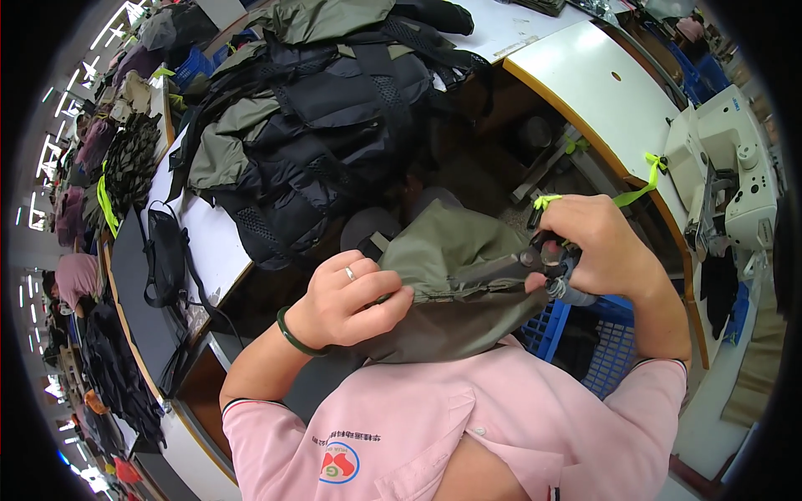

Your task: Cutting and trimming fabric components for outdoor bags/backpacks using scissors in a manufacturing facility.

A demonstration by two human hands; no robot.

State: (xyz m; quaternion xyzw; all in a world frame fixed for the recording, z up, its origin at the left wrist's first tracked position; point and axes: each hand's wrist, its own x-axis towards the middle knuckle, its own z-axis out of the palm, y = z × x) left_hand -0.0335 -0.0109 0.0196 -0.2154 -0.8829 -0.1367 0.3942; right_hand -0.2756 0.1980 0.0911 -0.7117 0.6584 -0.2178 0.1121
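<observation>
My left hand (355, 298), with a ring and a dark green bangle, is closed on the edge of an olive-green fabric piece (455, 242). Gathered over my lap, the fabric has a seam running across toward my right side. My right hand (595, 242) is wrapped round a pair of scissors (501, 269) with cloth wound on the handle. Their dark blades point left and lie along the seam; I cannot tell whether they touch it. Neon yellow ribbon (639, 194) runs from the table edge at the right to my right hand.
A heap of black and olive bags (334, 125) covers the white table ahead. A white sewing machine (739, 171) stands at the right, beside a curved white tabletop (593, 71). Below my right arm is a blue plastic basket (614, 355). Another person in pink (77, 277) is far left.
</observation>
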